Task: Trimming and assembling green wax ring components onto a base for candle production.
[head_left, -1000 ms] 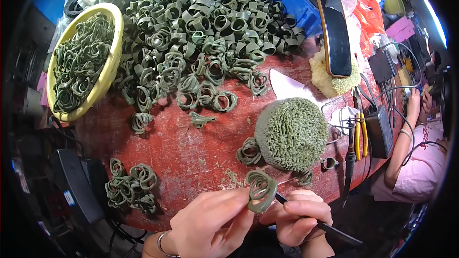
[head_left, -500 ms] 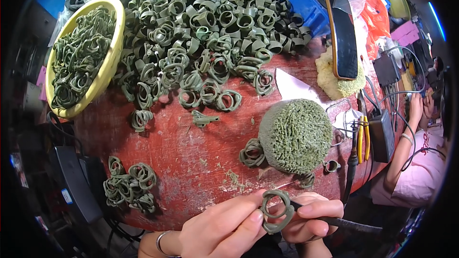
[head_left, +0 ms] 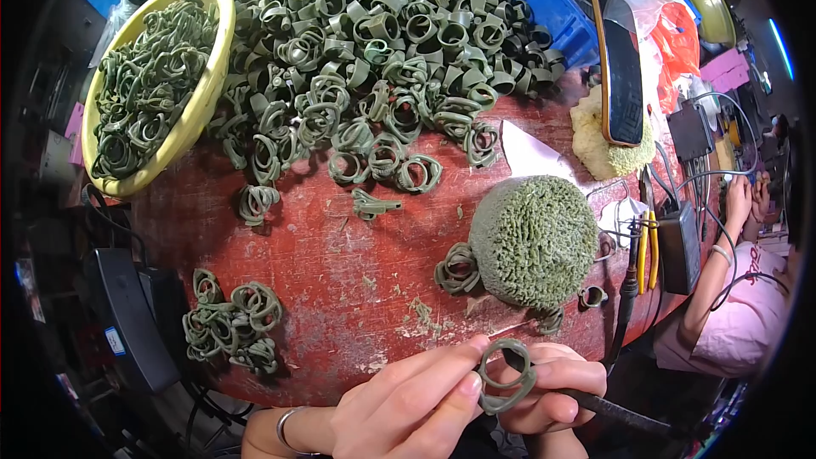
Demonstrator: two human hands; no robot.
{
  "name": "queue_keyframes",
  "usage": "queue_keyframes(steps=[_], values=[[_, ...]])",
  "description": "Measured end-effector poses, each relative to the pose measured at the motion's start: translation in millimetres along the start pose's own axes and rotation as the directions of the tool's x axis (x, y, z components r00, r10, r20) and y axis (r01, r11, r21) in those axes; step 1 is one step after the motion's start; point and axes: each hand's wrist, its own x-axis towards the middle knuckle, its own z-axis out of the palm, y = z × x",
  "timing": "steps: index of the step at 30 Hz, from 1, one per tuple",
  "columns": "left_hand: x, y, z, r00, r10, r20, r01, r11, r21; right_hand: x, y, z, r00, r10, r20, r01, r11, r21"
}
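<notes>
Down at the near edge, the left hand (head_left: 399, 408) pinches a green wax ring (head_left: 505, 376) between thumb and fingertips, held just above the red table (head_left: 340, 280). The right hand (head_left: 544, 387) is closed around a dark tool (head_left: 620, 410), tip at the ring. Beyond sits a green dome (head_left: 534, 238), then the ring heap (head_left: 382, 42) and yellow bowl (head_left: 208, 89).

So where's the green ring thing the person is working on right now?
In the head view the green ring is at the bottom middle, pinched by the left hand, with the right hand behind it holding a dark tool, just below the green dome.
</notes>
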Motion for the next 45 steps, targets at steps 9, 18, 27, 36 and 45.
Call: queue_keyframes(steps=[9,18,27,36,45], values=[[-6,-17,10,0.954,0.232,-0.19,-0.248,0.967,-0.062,-4,5,-2,0.988,0.149,0.028,-0.152,0.962,0.229],[-17,-29,9,0.993,0.12,0.005,-0.119,0.99,-0.076,-3,2,0,0.99,0.132,-0.057,-0.125,0.986,0.115],[-14,1,13,0.815,-0.578,-0.04,0.508,0.747,-0.429,8,-7,1,0.944,0.296,0.145,-0.326,0.899,0.293],[-3,0,1,0.73,-0.675,0.104,0.654,0.647,-0.392,11,-5,-4,0.983,0.177,-0.051,-0.172,0.981,0.092],[-2,2,-2,0.692,-0.696,0.191,0.671,0.523,-0.526,8,11,-9,1.0,-0.021,0.011,0.019,0.99,0.139]])
